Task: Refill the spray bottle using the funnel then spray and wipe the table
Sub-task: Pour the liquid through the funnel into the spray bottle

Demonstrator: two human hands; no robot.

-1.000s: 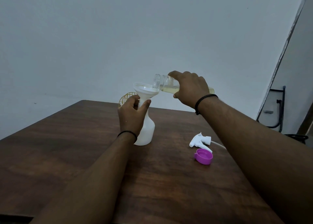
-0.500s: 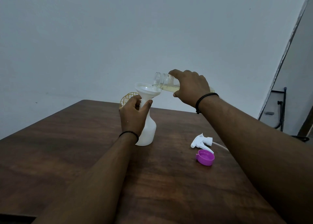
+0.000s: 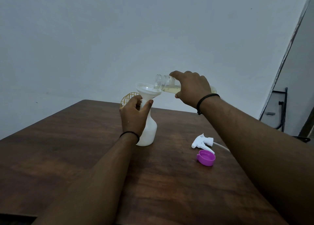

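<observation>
Single view: head-worn wide-angle camera, facing forward and slightly down across the worktop (image 3: 71,156) toward a plain wall (image 3: 119,37). Near range; both forearms enter from the bottom edge, hands mid-frame. Worktop's far edge visible; a doorway strip shows at far right.

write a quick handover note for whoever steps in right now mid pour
Left hand grips the neck of the white spray bottle, which stands on the table with the funnel in its mouth.
Right hand holds the clear bottle tipped, mouth over the funnel; yellowish liquid remains inside.
Trigger head and purple cap lie on the table to the right.
Done: both bottles opened, funnel seated.
Left: finish pouring, remove the funnel, screw on the trigger head, spray, wipe. No cloth is in view.
</observation>
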